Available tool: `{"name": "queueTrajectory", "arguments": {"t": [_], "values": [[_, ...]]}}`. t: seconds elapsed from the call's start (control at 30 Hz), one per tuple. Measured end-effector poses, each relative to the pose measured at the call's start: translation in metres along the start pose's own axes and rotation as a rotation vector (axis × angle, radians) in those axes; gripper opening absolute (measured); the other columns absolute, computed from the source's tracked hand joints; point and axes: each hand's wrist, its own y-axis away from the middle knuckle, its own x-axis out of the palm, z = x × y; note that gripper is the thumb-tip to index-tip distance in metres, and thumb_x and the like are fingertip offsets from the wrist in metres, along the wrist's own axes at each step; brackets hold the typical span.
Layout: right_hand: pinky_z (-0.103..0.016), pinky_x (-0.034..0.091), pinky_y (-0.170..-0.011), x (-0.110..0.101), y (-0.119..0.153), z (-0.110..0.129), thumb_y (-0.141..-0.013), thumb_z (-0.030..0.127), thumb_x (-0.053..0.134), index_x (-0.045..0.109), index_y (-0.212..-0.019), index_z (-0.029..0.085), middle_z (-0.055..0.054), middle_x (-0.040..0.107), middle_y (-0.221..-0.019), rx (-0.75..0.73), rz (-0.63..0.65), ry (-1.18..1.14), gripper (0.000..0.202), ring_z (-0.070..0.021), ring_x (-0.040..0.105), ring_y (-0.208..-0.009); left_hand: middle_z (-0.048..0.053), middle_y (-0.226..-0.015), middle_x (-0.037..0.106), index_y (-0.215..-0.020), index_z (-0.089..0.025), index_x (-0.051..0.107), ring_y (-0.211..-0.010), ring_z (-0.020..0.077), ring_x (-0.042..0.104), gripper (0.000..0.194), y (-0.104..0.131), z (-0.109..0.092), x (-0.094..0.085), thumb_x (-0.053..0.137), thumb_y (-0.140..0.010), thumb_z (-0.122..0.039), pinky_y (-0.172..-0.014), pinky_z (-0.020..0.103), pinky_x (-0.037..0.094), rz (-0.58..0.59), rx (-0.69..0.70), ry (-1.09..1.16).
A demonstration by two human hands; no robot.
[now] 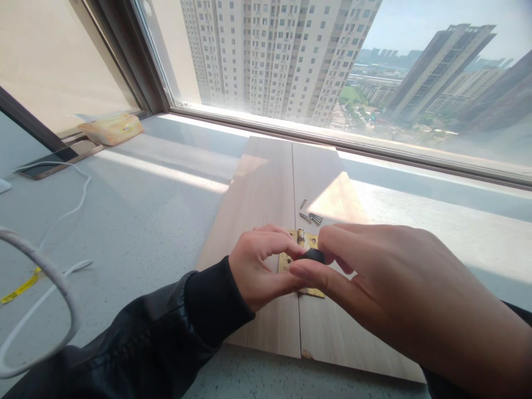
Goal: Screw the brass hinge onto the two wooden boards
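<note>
Seen almost end-on, the black handle of what looks like a screwdriver [313, 255] points down over a brass-coloured hinge [311, 241]. My right hand [366, 271] pinches this handle between thumb and fingers. My left hand [266, 266] is closed close beside it, thumb and index finger meeting just under the handle; what they pinch is hidden. The hinge lies across the seam of two pale wooden boards [266, 194], partly covered by my hands. Several loose screws [311, 217] lie on the right board, just beyond the hinge.
The boards rest on a speckled white windowsill [166, 221] below a large window [282, 61]. At the left are a white cable [77, 310], a yellow tag [20, 287], a phone [54, 160] and an orange-and-white packet [112, 128]. The near board edge has a small chip.
</note>
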Motion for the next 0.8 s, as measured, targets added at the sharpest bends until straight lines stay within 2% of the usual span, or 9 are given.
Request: {"name": "queueTrajectory", "arguments": {"t": [0.07,0.13,0.23,0.3,0.4,0.5,0.6,0.7,0.8], "values": [[-0.027,0.016,-0.044,0.001,-0.001,0.005,-0.09,0.045,0.043,0.047,-0.055,0.023,0.001,0.048,-0.047,0.007,-0.003,0.008,0.042,-0.0151,0.037,-0.038,0.006,-0.07,0.067,-0.067,-0.014,0.065,-0.068,0.0176,0.062,0.021,0.001,-0.003,0.0,0.077,-0.066,-0.031,-0.065,0.032,0.049,-0.024,-0.065,-0.031],[-0.027,0.019,-0.045,0.001,0.0,0.007,-0.089,0.033,0.047,0.049,-0.058,0.022,0.002,0.049,-0.05,-0.022,0.024,-0.059,0.033,-0.0148,0.04,-0.04,0.006,-0.076,0.067,-0.072,-0.014,0.064,-0.073,0.0181,0.062,0.021,0.0,-0.004,-0.003,0.076,-0.066,-0.031,-0.069,0.033,0.05,0.032,-0.066,-0.006],[-0.027,0.026,-0.047,-0.002,0.004,0.003,-0.088,0.025,0.048,0.053,-0.067,0.021,0.0,0.054,-0.06,-0.083,0.082,-0.143,0.022,-0.0161,0.048,-0.047,0.012,-0.098,0.07,-0.095,-0.014,0.067,-0.094,0.0214,0.063,0.025,-0.003,-0.001,-0.009,0.069,-0.076,-0.031,-0.086,0.037,0.049,0.21,0.031,0.08],[-0.028,0.029,-0.048,-0.004,0.006,-0.002,-0.089,0.026,0.046,0.054,-0.071,0.021,-0.001,0.056,-0.065,-0.106,0.107,-0.162,0.02,-0.0171,0.05,-0.051,0.012,-0.1,0.072,-0.098,-0.015,0.068,-0.095,0.0208,0.063,0.022,-0.004,0.003,-0.011,0.064,-0.082,-0.028,-0.089,0.038,0.049,0.256,0.1,0.097],[-0.028,0.029,-0.048,-0.005,0.007,-0.005,-0.089,0.034,0.048,0.054,-0.072,0.022,0.0,0.055,-0.064,-0.081,0.09,-0.138,0.022,-0.0163,0.047,-0.05,0.01,-0.083,0.073,-0.086,-0.015,0.071,-0.082,0.0203,0.065,0.019,-0.004,0.006,-0.008,0.071,-0.076,-0.031,-0.079,0.037,0.052,0.126,0.118,0.076],[-0.027,0.022,-0.044,-0.002,0.004,-0.003,-0.086,0.049,0.052,0.051,-0.065,0.022,0.002,0.049,-0.054,-0.019,0.008,-0.021,0.034,-0.0146,0.039,-0.043,0.01,-0.074,0.072,-0.079,-0.013,0.071,-0.074,0.0203,0.064,0.022,-0.003,0.004,-0.004,0.076,-0.069,-0.032,-0.071,0.036,0.053,0.03,0.08,0.026],[-0.027,0.019,-0.044,0.001,0.001,-0.001,-0.087,0.04,0.053,0.048,-0.062,0.021,0.002,0.047,-0.052,-0.047,-0.001,-0.029,0.031,-0.013,0.035,-0.042,0.01,-0.081,0.072,-0.082,-0.013,0.071,-0.077,0.0203,0.065,0.021,-0.002,0.001,-0.004,0.077,-0.069,-0.029,-0.073,0.035,0.052,0.017,0.077,0.016],[-0.028,0.029,-0.05,0.004,0.002,-0.004,-0.087,0.03,0.054,0.055,-0.075,0.02,0.0,0.056,-0.066,-0.097,0.063,-0.178,0.015,-0.0153,0.048,-0.054,0.01,-0.102,0.071,-0.099,-0.015,0.069,-0.093,0.0199,0.065,0.024,-0.003,-0.005,-0.007,0.07,-0.077,-0.025,-0.085,0.034,0.05,0.139,0.089,0.16],[-0.028,0.036,-0.056,0.004,0.003,-0.008,-0.088,0.03,0.055,0.06,-0.087,0.022,0.0,0.062,-0.077,-0.114,0.087,-0.328,0.01,-0.0153,0.053,-0.064,0.009,-0.104,0.07,-0.114,-0.015,0.063,-0.098,0.019,0.064,0.031,-0.005,-0.01,-0.009,0.062,-0.084,-0.021,-0.088,0.032,0.05,0.248,0.041,0.305]]}}
